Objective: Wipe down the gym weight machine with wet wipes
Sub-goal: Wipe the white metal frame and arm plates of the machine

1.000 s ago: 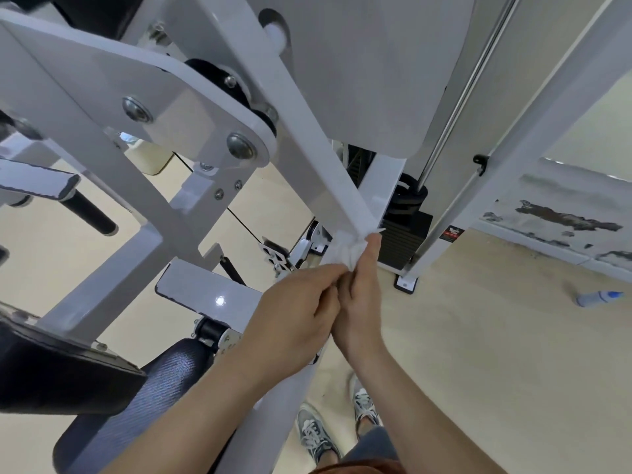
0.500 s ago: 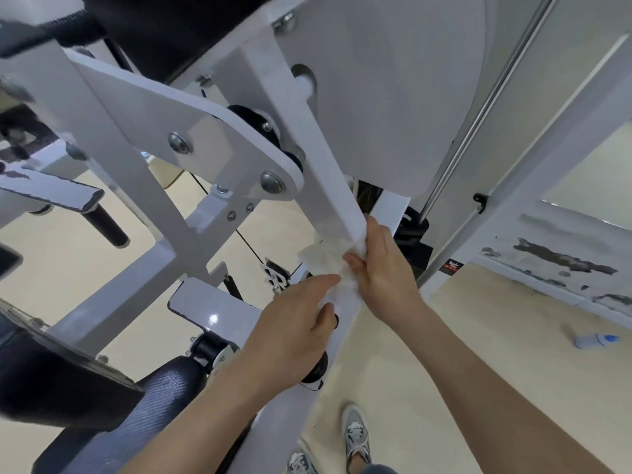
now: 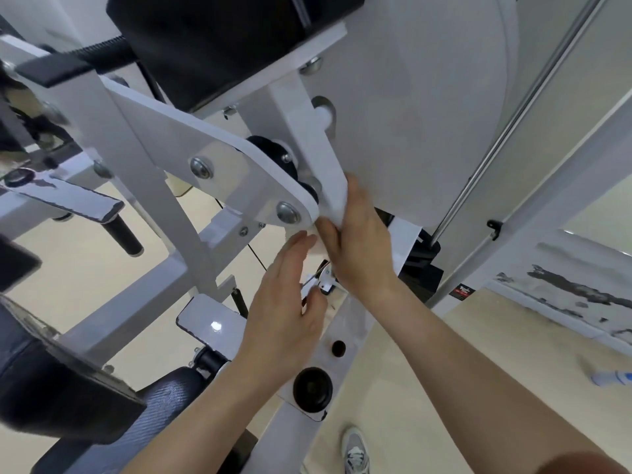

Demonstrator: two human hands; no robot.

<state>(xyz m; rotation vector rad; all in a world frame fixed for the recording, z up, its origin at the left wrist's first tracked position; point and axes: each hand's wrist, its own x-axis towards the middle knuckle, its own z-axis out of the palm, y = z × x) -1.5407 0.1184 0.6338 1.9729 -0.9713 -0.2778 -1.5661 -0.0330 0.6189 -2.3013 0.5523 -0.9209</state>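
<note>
The white weight machine fills the head view, and its slanted white bar (image 3: 301, 131) runs down from the black back pad towards me. My right hand (image 3: 359, 244) curls round this bar just below the bolted pivot plate (image 3: 219, 165), pressing a white wet wipe (image 3: 316, 247) against the metal. Most of the wipe is hidden under that hand. My left hand (image 3: 287, 302) is beside it with straight fingers, its fingertips touching the wipe's loose left edge.
A black seat pad (image 3: 143, 405) lies at the lower left, and a black-tipped handle (image 3: 124, 237) sticks out at the left. The weight stack (image 3: 420, 268) and a chrome guide rod (image 3: 513, 111) stand behind the bar. A spray bottle (image 3: 612, 376) lies on the floor at the right.
Both hands have slid the wipe up the slanted bar to the pivot plate. My left hand has let go of the wipe and straightened. The camera has tilted upward.
</note>
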